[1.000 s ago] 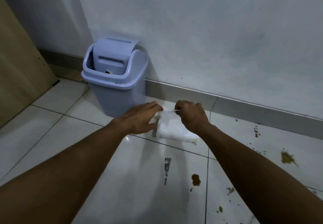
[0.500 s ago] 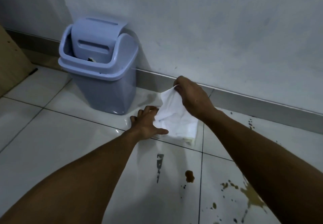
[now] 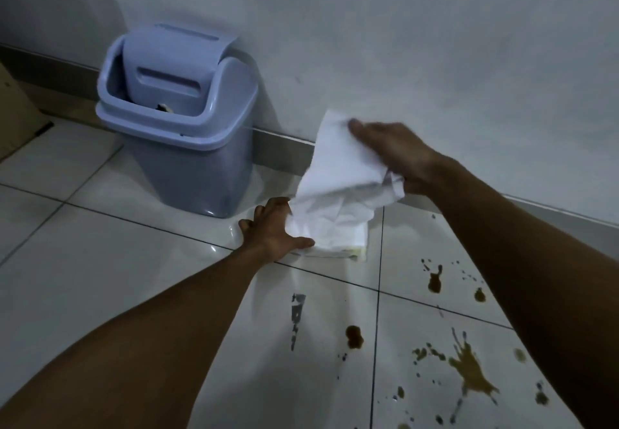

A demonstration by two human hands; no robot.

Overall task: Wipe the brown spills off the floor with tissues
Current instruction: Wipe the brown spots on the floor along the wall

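White tiled floor (image 3: pixel 100 261) with blue bin (image 3: pixel 187 147), tissue stack (image 3: pixel 338 241) under left hand (image 3: pixel 271 234), brown spills (image 3: pixel 469 368).

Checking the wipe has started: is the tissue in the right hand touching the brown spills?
Apart. Head view: lifted tissue hangs above the stack, brown spills nearer the camera.

Tissue stack (image 3: pixel 338 237) partly hidden by raised tissue (image 3: pixel 338 164)

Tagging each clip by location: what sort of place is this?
Probably an indoor home corner: glossy white floor tiles, a plain white wall with grey skirting, and a blue plastic swing-lid bin against it.
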